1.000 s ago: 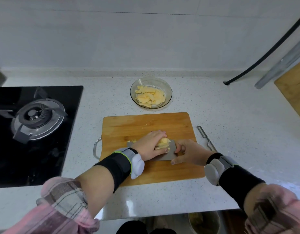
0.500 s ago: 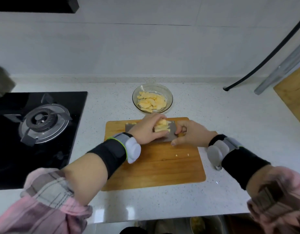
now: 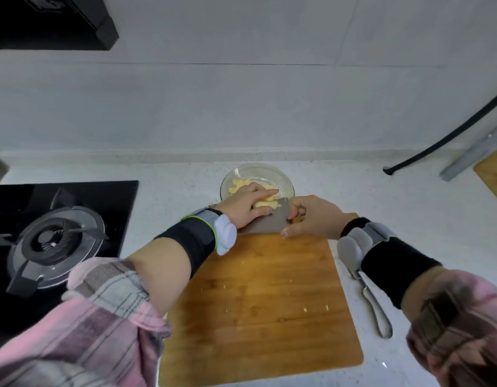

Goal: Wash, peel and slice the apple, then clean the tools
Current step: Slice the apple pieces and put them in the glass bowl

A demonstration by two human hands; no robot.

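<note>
Right hand [image 3: 311, 217] gripped the knife [image 3: 265, 223] level at the near rim of the glass bowl [image 3: 281, 174] | left hand [image 3: 248, 203], fingers straight, pressed apple slices [image 3: 265, 203] on the blade | cutting board [image 3: 264, 308] near, on the surface [image 3: 409, 213] | peeler [image 3: 374, 305] right of board | stove [image 3: 51, 241] left

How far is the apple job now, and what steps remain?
Done: peeled slices already lie in the glass bowl.
In hand: the left hand steadies the last slices on the knife blade, gripped by the right hand, at the bowl.
Left: washing knife, cutting board, peeler.
</note>
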